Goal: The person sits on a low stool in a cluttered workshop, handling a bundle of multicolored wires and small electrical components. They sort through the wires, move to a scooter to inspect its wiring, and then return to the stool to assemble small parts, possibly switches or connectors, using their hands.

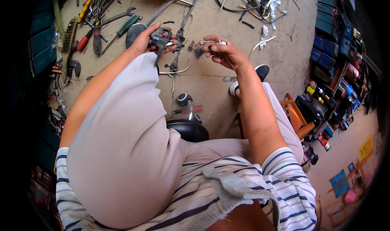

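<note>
My left hand is cupped around a black plug-like electrical part with small reddish bits. A black cable hangs from it toward my trouser leg. To the right, my right hand is raised over the floor, its fingers loosely bent and apart. Just off its fingertips are several small blurred dark bits; whether they are in the air or on the floor is unclear. A small white spot shows at its fingers, too small to name.
Wrenches, screwdrivers and a wire brush lie at the left. Cut cables and wire scraps litter the far right floor. Ahead of the black seat is a caster. Battery-like blocks line the right side.
</note>
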The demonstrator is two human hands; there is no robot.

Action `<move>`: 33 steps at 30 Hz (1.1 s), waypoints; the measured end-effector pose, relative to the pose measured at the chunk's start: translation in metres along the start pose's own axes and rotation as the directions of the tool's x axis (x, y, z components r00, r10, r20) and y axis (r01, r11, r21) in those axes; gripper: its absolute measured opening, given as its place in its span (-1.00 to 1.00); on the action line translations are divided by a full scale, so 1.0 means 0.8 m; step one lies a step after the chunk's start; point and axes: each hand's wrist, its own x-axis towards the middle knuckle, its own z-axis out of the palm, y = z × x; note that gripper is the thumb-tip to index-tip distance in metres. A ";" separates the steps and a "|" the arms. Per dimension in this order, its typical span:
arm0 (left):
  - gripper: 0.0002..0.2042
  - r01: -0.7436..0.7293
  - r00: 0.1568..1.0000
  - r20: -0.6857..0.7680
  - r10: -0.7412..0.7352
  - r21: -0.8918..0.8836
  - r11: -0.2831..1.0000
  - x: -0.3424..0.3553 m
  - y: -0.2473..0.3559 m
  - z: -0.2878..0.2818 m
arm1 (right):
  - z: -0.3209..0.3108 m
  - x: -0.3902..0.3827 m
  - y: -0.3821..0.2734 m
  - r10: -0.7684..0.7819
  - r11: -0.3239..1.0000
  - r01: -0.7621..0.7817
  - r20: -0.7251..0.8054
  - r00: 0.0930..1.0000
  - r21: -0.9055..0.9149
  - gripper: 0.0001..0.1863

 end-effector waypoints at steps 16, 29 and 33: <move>-0.63 -0.002 0.998 0.058 0.004 -0.034 0.999 -0.002 0.003 -0.001 | 0.023 0.068 0.062 -0.426 0.036 -0.155 -0.156 0.891 -0.987 -0.79; -0.62 -0.043 0.995 0.089 0.052 -0.104 0.994 0.000 0.004 -0.011 | 0.075 0.106 0.060 -0.587 -0.024 -0.307 -0.235 0.774 -0.951 -0.71; -0.62 -0.041 0.994 0.096 0.052 -0.110 0.993 -0.001 0.004 -0.010 | 0.073 0.114 0.061 -0.590 -0.085 -0.376 -0.257 0.766 -0.923 -0.73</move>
